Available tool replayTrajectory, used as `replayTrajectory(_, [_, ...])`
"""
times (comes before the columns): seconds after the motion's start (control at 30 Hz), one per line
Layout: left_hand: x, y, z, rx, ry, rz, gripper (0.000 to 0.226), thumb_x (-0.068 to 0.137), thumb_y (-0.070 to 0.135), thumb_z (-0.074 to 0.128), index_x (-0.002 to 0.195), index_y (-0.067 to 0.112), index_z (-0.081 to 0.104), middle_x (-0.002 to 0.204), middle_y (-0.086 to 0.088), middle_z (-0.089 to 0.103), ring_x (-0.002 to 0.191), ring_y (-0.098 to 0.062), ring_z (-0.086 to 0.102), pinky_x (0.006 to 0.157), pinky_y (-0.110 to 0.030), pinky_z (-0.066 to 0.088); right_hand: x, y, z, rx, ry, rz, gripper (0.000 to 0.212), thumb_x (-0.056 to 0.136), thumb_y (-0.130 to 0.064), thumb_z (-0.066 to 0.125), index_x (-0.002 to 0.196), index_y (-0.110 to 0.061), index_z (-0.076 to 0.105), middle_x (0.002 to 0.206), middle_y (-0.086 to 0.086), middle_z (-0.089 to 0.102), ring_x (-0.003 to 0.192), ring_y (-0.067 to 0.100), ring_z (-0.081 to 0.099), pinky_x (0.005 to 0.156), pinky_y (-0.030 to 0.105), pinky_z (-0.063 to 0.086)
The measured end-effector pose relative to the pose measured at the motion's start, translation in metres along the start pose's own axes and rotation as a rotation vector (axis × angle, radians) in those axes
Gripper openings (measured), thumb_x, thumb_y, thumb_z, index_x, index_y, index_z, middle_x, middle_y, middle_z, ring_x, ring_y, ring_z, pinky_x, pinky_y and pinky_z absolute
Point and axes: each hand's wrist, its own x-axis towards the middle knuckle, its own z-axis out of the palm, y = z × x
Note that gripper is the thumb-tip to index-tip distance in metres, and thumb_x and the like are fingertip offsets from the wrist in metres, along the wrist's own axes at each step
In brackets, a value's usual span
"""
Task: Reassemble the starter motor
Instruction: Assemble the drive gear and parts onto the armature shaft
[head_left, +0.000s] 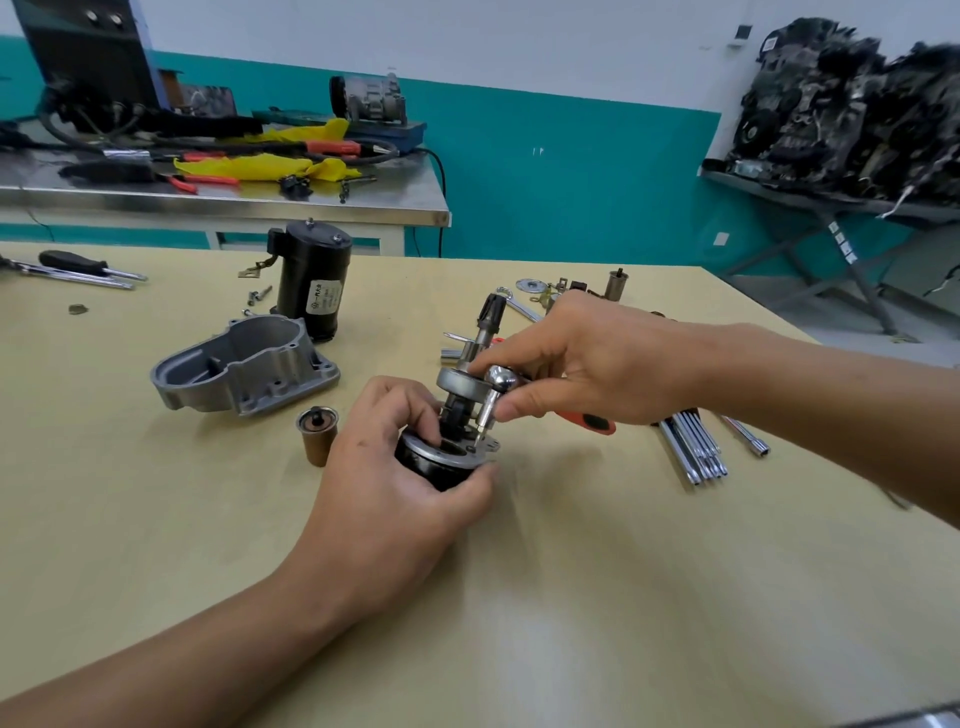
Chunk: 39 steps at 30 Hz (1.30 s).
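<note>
While the left hand (400, 483) grips the black motor part (441, 462) standing mid-frame on the tabletop (571, 597), the right hand (576, 358) clasps a ratchet (501, 382) on a screw (471, 448), probably fastening; turning squarely comes next.

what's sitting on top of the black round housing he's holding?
A silver flange plate caps the black round housing. A shaft assembly with a disc rises from it. The right hand sets a ratchet bit onto the flange. The left hand hides the near side.
</note>
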Motion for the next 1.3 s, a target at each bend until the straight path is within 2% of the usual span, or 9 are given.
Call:
replayTrajectory(0.2, [0.0, -0.001, 0.0, -0.017, -0.004, 0.011, 0.039, 0.062, 0.025, 0.08, 0.071, 0.012, 0.044, 0.093, -0.002, 0.055, 0.086, -0.013, 0.054, 0.071, -0.008, 0.037, -0.002, 0.004, 0.003, 0.035, 0.003, 0.021, 0.031, 0.095, -0.023, 0.066, 0.124, -0.012, 0.069, 0.057, -0.022, 0.058, 0.055, -0.005, 0.061, 0.056, 0.007, 0.04])
replayTrajectory(0.3, [0.0, -0.002, 0.0, -0.029, -0.012, 0.009, 0.04, 0.062, 0.025, 0.081, 0.071, 0.012, 0.044, 0.093, -0.001, 0.055, 0.085, -0.013, 0.055, 0.07, -0.007, 0.038, 0.0, 0.002, 0.006, -0.028, 0.033, -0.001, 0.031, 0.095, -0.028, 0.065, 0.122, -0.012, 0.069, 0.061, -0.023, 0.058, 0.054, 0.002, 0.055, 0.054, 0.018, 0.042])
replayTrajectory(0.47, [0.001, -0.004, 0.0, -0.053, -0.013, 0.001, 0.04, 0.061, 0.024, 0.081, 0.071, 0.011, 0.045, 0.093, 0.0, 0.055, 0.084, -0.012, 0.055, 0.07, -0.007, 0.038, 0.003, 0.0, 0.005, -0.103, 0.064, -0.054, 0.04, 0.094, -0.043, 0.059, 0.12, -0.015, 0.068, 0.082, 0.008, 0.071, 0.073, 0.028, 0.064, 0.069, 0.044, 0.052])
replayTrajectory(0.7, [0.001, -0.003, 0.0, -0.131, -0.005, -0.026, 0.046, 0.057, 0.043, 0.078, 0.07, 0.013, 0.045, 0.093, 0.003, 0.055, 0.082, -0.002, 0.055, 0.071, -0.005, 0.038, 0.005, -0.004, 0.001, -0.167, 0.076, -0.132, 0.039, 0.092, -0.03, 0.065, 0.126, -0.012, 0.067, 0.089, 0.004, 0.075, 0.074, 0.023, 0.065, 0.072, 0.041, 0.052])
replayTrajectory(0.83, [0.001, -0.005, 0.001, -0.081, 0.001, -0.019, 0.041, 0.061, 0.027, 0.082, 0.07, 0.012, 0.046, 0.093, 0.0, 0.055, 0.082, -0.009, 0.055, 0.071, -0.008, 0.039, 0.008, -0.011, -0.005, -0.092, -0.07, 0.086, 0.023, 0.096, -0.035, 0.063, 0.104, -0.016, 0.073, 0.065, -0.01, 0.068, 0.058, 0.005, 0.064, 0.06, 0.023, 0.049])
replayTrajectory(0.9, [0.0, -0.004, 0.002, -0.068, 0.007, -0.015, 0.04, 0.061, 0.027, 0.082, 0.069, 0.013, 0.046, 0.092, 0.001, 0.055, 0.081, -0.01, 0.055, 0.069, -0.008, 0.039, 0.01, -0.015, -0.003, -0.042, -0.09, 0.254, 0.031, 0.099, -0.039, 0.059, 0.083, -0.015, 0.07, 0.056, -0.007, 0.067, 0.049, 0.004, 0.064, 0.052, 0.013, 0.045])
replayTrajectory(1.03, [0.0, -0.003, 0.002, -0.069, 0.025, -0.022, 0.04, 0.061, 0.026, 0.081, 0.068, 0.014, 0.043, 0.092, 0.001, 0.055, 0.08, -0.007, 0.055, 0.069, -0.007, 0.038, 0.012, -0.02, 0.0, 0.089, -0.054, 0.543, 0.038, 0.097, -0.038, 0.062, 0.077, -0.006, 0.066, 0.049, -0.002, 0.064, 0.04, 0.011, 0.06, 0.041, 0.016, 0.045])
replayTrajectory(1.2, [0.001, -0.004, 0.001, -0.072, 0.025, -0.021, 0.041, 0.061, 0.025, 0.081, 0.069, 0.012, 0.043, 0.092, -0.001, 0.055, 0.081, -0.006, 0.054, 0.07, -0.006, 0.038, 0.004, -0.026, -0.02, -0.038, -0.044, 0.237, 0.013, 0.097, -0.034, 0.063, 0.092, -0.024, 0.07, 0.068, -0.005, 0.07, 0.056, 0.002, 0.064, 0.055, 0.013, 0.046])
replayTrajectory(1.3, [0.001, -0.005, 0.001, -0.064, 0.022, -0.001, 0.041, 0.061, 0.026, 0.081, 0.069, 0.013, 0.043, 0.091, -0.002, 0.054, 0.08, -0.006, 0.054, 0.07, -0.006, 0.037, -0.001, -0.019, -0.015, -0.033, -0.069, 0.067, 0.016, 0.097, -0.024, 0.065, 0.111, -0.019, 0.072, 0.09, 0.004, 0.072, 0.08, 0.02, 0.067, 0.078, 0.039, 0.053])
